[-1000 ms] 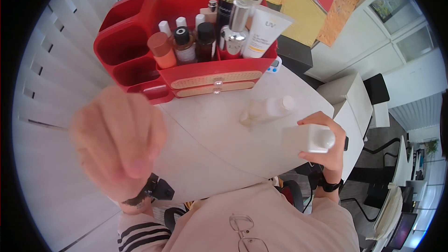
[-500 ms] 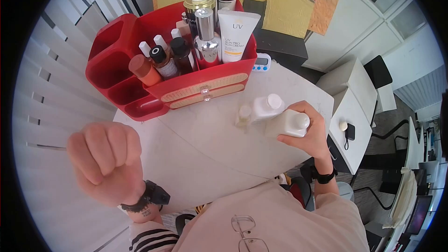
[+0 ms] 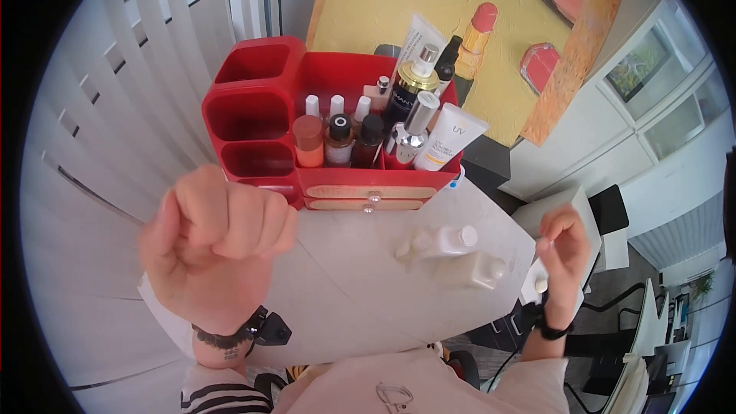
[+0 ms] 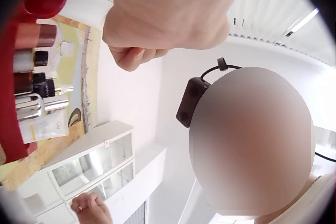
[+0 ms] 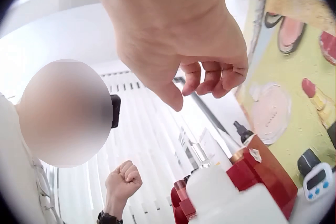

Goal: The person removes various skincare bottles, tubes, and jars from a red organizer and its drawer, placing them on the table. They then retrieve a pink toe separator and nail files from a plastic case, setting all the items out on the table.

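Note:
My left hand [image 3: 218, 245] is held up as a fist in front of the red organizer [image 3: 345, 178], with nothing showing in it. On the right, my right hand [image 3: 566, 249] hovers with loosely bent fingers, apart from a square white bottle [image 3: 484, 270] on the table. The right wrist view shows a gap between its thumb and fingertips [image 5: 212, 79]. Behind that bottle stands a second white bottle [image 3: 458, 240] with a round cap. A small clear bottle [image 3: 406, 250], blurred, is just left of the two.
The organizer holds several cosmetic bottles, a white UV sun cream tube [image 3: 452, 136] and an orange-capped bottle [image 3: 309, 140]. Its left compartments have bare insides. A yellow painted board [image 3: 368, 23] stands behind. White slats [image 3: 100, 130] run along the left, and a small timer [image 5: 317, 181] sits beside the organizer.
My right hand lowered the nearer white bottle beside the other one, let go and drew back to the right. My left hand stays a fist while the head view shifts.

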Motion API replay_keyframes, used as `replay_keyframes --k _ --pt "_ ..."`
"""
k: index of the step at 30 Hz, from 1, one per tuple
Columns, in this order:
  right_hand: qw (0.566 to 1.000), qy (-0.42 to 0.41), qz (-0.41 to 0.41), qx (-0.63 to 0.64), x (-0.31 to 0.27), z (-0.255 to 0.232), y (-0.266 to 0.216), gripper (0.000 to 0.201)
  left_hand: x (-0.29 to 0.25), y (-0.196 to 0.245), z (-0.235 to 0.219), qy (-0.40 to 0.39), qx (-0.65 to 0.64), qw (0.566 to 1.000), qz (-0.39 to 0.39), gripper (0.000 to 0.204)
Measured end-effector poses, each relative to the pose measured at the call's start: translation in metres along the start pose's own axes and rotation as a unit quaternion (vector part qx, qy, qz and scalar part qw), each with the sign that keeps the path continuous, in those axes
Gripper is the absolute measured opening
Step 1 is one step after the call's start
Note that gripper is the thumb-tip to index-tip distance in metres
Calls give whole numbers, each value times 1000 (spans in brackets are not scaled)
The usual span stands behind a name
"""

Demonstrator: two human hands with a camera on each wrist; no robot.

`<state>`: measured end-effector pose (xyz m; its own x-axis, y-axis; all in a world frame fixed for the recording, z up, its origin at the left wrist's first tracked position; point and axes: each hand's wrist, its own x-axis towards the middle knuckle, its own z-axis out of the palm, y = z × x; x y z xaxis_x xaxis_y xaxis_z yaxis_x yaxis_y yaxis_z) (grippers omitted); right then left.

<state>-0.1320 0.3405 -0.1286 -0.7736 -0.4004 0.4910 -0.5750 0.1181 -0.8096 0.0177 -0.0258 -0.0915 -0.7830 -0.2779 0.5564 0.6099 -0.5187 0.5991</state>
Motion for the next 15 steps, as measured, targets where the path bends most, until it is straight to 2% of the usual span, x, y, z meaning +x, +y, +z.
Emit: replay_keyframes --k 2,4,6,8,10,13,14,15 --pt "990 -95 -32 -102 37 -2 -27 21 2 2 -5 -17 3 1000 9 48" --pt "964 -147 -94 -203 80 19 -60 14 1 5 -7 -33 7 999 21 52" --pt "927 -187 -168 -280 120 39 -81 15 0 7 -6 -4 4 999 37 57" --pt "899 -188 -244 -313 162 59 -89 16 1 11 -5 -16 4 998 52 58" --pt "890 -179 -257 -331 207 79 -88 20 1 13 -5 -35 5 997 63 60" --pt "848 -185 -281 -411 273 104 -72 31 0 16 -2 -34 25 997 58 62" --pt "830 -189 -284 -442 287 112 -66 38 0 18 -2 -33 25 998 56 62" --pt "831 -184 -285 -441 295 120 -66 38 0 21 -1 -29 25 998 52 62"
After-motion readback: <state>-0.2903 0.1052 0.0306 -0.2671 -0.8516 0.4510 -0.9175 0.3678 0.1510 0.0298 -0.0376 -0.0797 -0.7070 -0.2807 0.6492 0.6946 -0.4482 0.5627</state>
